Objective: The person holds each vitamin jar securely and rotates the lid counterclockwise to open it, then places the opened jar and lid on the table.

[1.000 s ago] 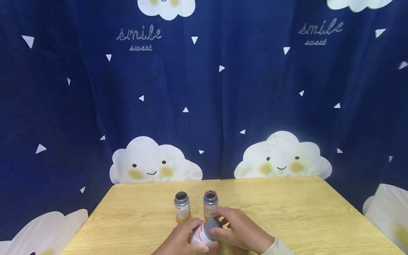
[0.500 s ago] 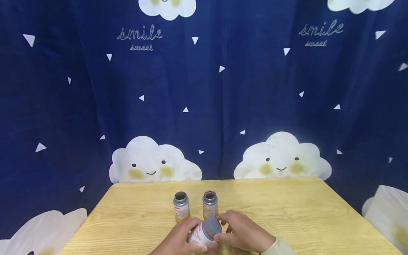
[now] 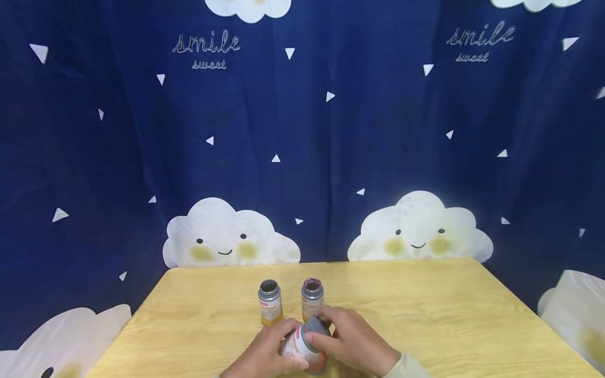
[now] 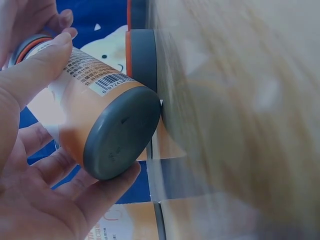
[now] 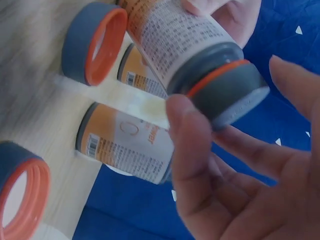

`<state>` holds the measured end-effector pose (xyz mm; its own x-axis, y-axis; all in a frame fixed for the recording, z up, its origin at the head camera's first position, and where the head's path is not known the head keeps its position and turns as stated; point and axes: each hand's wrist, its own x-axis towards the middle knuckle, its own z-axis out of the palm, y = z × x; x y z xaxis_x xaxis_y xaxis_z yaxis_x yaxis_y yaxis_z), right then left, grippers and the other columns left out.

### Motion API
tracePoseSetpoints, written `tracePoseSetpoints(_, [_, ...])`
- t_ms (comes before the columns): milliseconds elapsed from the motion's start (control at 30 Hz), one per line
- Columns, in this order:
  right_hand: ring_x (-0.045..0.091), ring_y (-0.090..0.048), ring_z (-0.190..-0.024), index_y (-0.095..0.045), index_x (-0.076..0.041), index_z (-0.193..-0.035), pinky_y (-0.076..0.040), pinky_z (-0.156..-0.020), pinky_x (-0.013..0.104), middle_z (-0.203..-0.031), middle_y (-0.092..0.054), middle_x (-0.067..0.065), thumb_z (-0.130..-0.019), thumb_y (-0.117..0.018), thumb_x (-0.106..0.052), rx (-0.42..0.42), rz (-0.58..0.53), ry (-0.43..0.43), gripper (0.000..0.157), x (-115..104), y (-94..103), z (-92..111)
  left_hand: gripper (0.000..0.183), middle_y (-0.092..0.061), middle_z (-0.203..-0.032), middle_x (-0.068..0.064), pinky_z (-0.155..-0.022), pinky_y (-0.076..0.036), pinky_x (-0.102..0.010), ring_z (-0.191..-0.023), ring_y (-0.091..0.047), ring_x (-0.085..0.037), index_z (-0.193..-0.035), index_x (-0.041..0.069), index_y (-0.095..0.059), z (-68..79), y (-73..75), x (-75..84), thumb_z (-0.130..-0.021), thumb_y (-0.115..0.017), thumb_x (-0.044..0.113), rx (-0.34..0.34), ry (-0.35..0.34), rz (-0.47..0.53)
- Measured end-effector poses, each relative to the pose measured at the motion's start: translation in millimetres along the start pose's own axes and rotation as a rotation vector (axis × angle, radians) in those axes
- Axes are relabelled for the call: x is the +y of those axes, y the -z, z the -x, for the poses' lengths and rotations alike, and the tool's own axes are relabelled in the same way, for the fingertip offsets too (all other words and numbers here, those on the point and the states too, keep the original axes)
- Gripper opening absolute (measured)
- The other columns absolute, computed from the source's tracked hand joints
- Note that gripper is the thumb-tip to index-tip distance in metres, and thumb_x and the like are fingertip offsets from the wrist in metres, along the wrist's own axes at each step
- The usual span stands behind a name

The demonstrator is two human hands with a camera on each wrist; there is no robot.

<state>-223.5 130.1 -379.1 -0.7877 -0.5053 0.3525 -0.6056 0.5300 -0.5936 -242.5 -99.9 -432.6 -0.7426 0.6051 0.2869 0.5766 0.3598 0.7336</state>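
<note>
My left hand [image 3: 264, 350] grips a white and orange supplement bottle [image 3: 298, 344] with a grey base, tilted to the right at the table's near side. In the left wrist view its grey bottom [image 4: 122, 132] faces the camera, close to the tabletop. A grey bottle cap [image 3: 315, 326] with an orange inner rim sits on its mouth. Thumb and fingers of my right hand [image 3: 356, 341] hold this cap by its sides. In the right wrist view an orange ring shows between cap [image 5: 232, 95] and bottle neck.
Two similar bottles stand uncapped behind the hands, one on the left [image 3: 270, 307] and one on the right [image 3: 312, 303]. Loose grey caps with orange insides, one upper [image 5: 75, 45] and one lower [image 5: 42, 185], lie on the wooden table [image 3: 402, 294]. A blue cloud-patterned curtain hangs behind.
My right fingers have shifted around the cap: half a second ago they sat at its right edge, now the thumb lies across its near side. The left hand keeps its hold on the bottle.
</note>
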Motion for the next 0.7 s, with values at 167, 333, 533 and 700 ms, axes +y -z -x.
tracePoseSetpoints(167, [0.000, -0.054, -0.066, -0.064, -0.021, -0.107, -0.048, -0.058, 0.020, -0.090, -0.065, -0.010, -0.085, -0.072, -0.042, 0.037, 0.012, 0.007, 0.031, 1, -1.4, 0, 0.045, -0.060, -0.105, 0.012, -0.070, -0.050, -0.022, -0.084, -0.058, -0.002, -0.119, 0.023, -0.058, -0.7, -0.7, 2.1, -0.081, -0.077, 0.039, 0.016, -0.011, -0.032])
tracePoseSetpoints(333, [0.002, -0.056, -0.076, -0.061, -0.024, -0.112, -0.051, -0.062, 0.022, -0.097, -0.062, -0.009, -0.084, -0.075, -0.035, 0.023, 0.027, 0.076, 0.034, 2, 0.8, 1, 0.046, -0.060, -0.108, 0.011, -0.072, -0.050, -0.022, -0.088, -0.057, -0.002, -0.120, 0.023, -0.057, 0.3, -0.6, 0.3, -0.081, -0.076, 0.039, 0.022, -0.011, -0.037])
tracePoseSetpoints(533, [0.003, -0.058, -0.080, -0.058, -0.026, -0.114, -0.052, -0.066, 0.022, -0.100, -0.060, -0.007, -0.081, -0.076, -0.021, -0.008, 0.045, 0.119, 0.038, 3, 5.8, 2, 0.044, -0.061, -0.105, 0.011, -0.072, -0.050, -0.023, -0.086, -0.058, -0.003, -0.118, 0.024, -0.058, 0.8, -0.4, -3.5, -0.080, -0.077, 0.038, 0.016, 0.004, 0.002])
tracePoseSetpoints(700, [0.005, -0.058, -0.086, -0.056, -0.026, -0.115, -0.052, -0.070, 0.023, -0.107, -0.061, -0.006, -0.078, -0.077, -0.014, 0.005, 0.065, 0.132, 0.044, 2, 10.6, 2, 0.044, -0.061, -0.104, 0.011, -0.074, -0.050, -0.024, -0.086, -0.059, -0.003, -0.117, 0.024, -0.058, -0.2, 1.4, -2.7, -0.080, -0.077, 0.036, 0.009, 0.015, 0.020])
